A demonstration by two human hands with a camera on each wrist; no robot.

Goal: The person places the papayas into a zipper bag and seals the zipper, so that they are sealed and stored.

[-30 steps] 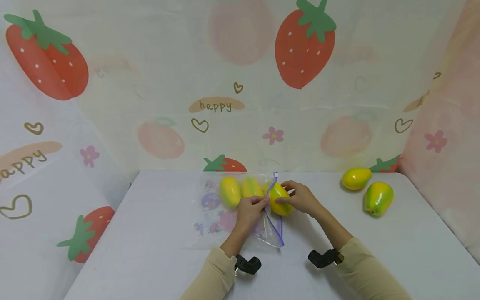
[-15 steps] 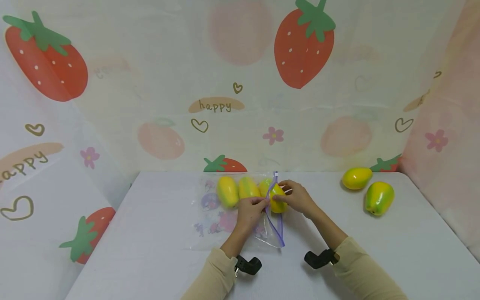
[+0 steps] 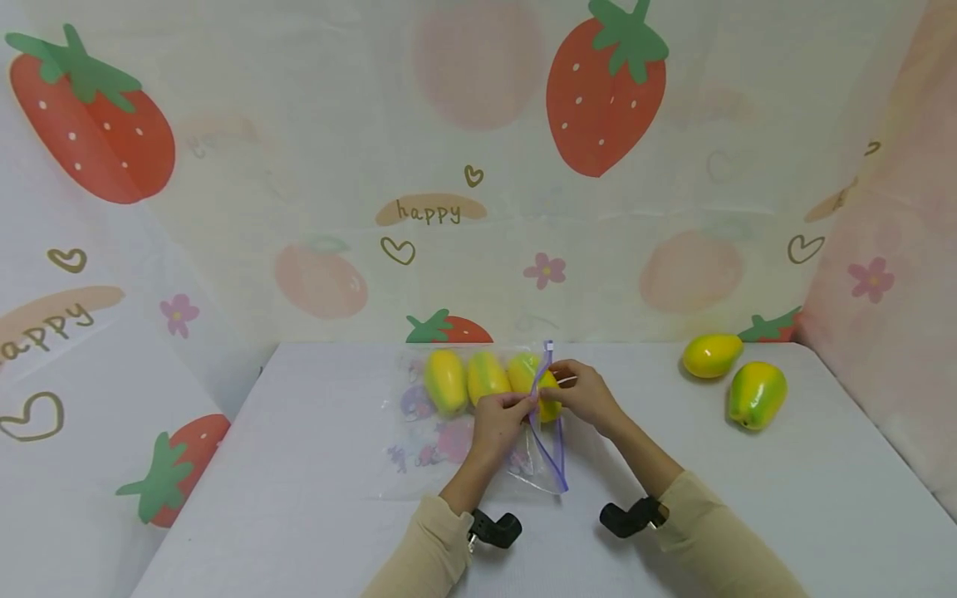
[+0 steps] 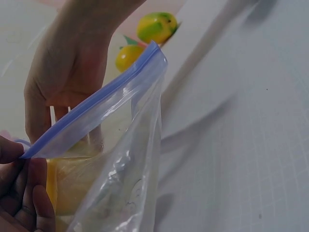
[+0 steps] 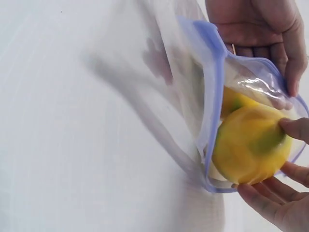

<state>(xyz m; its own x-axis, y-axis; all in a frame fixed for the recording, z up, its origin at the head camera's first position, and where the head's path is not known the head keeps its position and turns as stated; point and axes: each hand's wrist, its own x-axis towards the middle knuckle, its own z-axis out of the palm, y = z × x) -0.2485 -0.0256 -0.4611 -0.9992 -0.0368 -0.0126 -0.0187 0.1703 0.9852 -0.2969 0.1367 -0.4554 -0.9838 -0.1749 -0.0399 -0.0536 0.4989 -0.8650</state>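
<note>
A clear zip bag (image 3: 426, 486) with a purple zip edge and faint printed pictures lies flat, its mouth toward the right. Inside are yellow-green papayas in a row: a left one (image 3: 446, 384), a middle one (image 3: 488, 374) and a right one (image 3: 523, 370). My left hand (image 3: 495, 428) pinches the upper zip edge and lifts it, so the mouth gapes. Thumb and fingers of my right hand (image 3: 596, 399) hold another papaya (image 5: 251, 145), which sits within the mouth, partly behind the zip edge in the head view.
At the back right of the white table (image 3: 673, 523) lie two more papayas, one farther back (image 3: 711, 356) and one nearer (image 3: 757, 395). A fruit-patterned cloth (image 3: 336, 149) stands behind and on both sides. Each wrist carries a black camera (image 3: 495, 528).
My right hand has moved left, carrying its papaya from the bag's mouth farther inside. The papayas in the bag have shifted left. My left hand stays at the zip edge.
</note>
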